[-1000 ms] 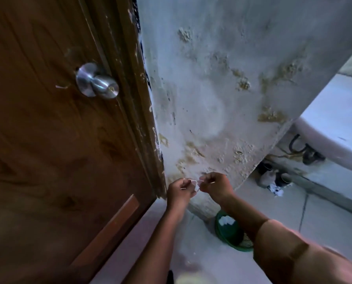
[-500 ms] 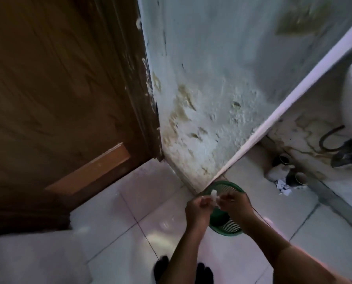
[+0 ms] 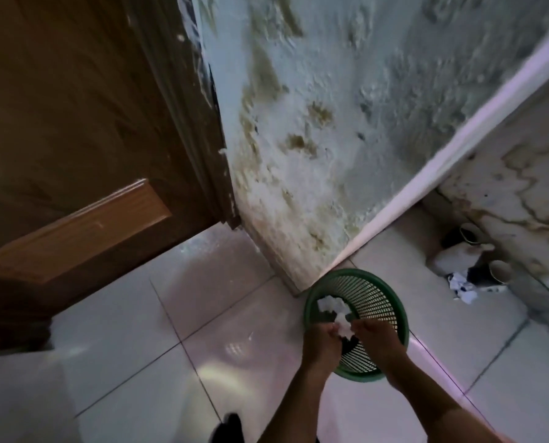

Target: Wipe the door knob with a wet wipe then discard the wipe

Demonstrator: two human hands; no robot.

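While both hands meet over the green basket (image 3: 394,302), the wipe (image 3: 441,327) sits pinched between them, a small crumpled white wad right at the fingertips. Left hand (image 3: 319,348) has its fingers (image 3: 329,330) curled in on the wipe from the left side; right hand (image 3: 380,342) has its fingers (image 3: 361,327) curled on it from the right. Fingertips of the two hands nearly touch, wipe between. How tightly each hand grips, cannot tell, image is blurry there.

Basket lies directly under and just beyond the fingers, round, slatted, standing on the tile floor (image 3: 171,314). Another white crumpled piece (image 3: 330,304) lies inside the basket just ahead of the left fingers, near the far-left inner wall. Whether it joins the held wipe, cannot tell.

Beyond the fingers stands the stained, peeling wall (image 3: 314,123), its corner reaching the floor right behind the basket. Far to the left of the fingers is the brown wooden door (image 3: 59,123) with a lighter raised panel low down. Door knob not in view. To the right of the fingers, well apart, some dark and pale containers (image 3: 468,251) and a crumpled paper scrap (image 3: 463,287) lie on the floor against a stained side wall. Below the forearms a dark shoe tip (image 3: 228,428) shows at the bottom edge.
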